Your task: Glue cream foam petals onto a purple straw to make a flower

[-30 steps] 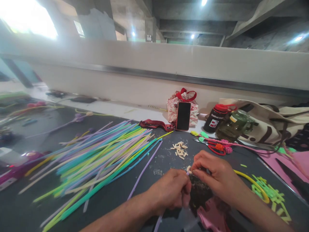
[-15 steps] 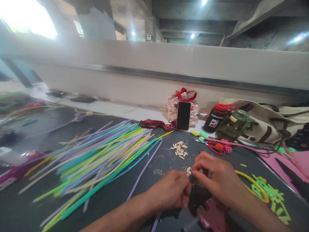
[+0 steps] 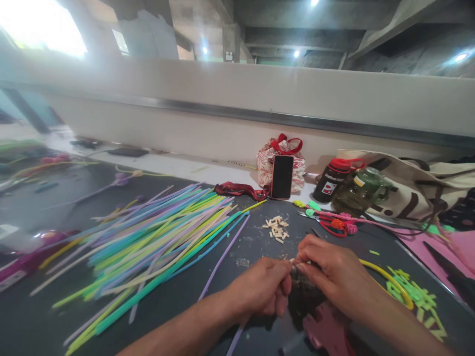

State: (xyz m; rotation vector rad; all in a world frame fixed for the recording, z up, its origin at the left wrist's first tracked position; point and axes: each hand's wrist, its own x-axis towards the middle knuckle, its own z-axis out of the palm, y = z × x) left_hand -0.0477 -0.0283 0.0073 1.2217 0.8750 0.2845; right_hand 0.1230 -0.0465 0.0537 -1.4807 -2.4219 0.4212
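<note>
My left hand [image 3: 265,287] is closed, thumb and forefinger pinched on the end of a thin purple pipe cleaner, mostly hidden by the fingers. Fingertip to fingertip with it, my right hand [image 3: 326,262] pinches a small cream piece [image 3: 293,261], of which only a sliver shows. A long purple pipe cleaner [image 3: 225,254] lies on the table and passes beneath my left forearm. Beyond the hands is a small pile of short cream pieces [image 3: 276,228]. Red-handled scissors [image 3: 330,225] rest behind my right hand.
Many pastel pipe cleaners [image 3: 159,237] spread across the left. A phone [image 3: 281,177] leans on a patterned bag [image 3: 264,165]. A black bottle [image 3: 331,183] and a green jug [image 3: 361,190] stand at the back right. Green cut pieces [image 3: 411,291] and a yellow ring [image 3: 403,291] lie right.
My hands have come closer together, and the cream piece that showed between the fingertips is now mostly covered. My right hand's fingers have closed further around it.
</note>
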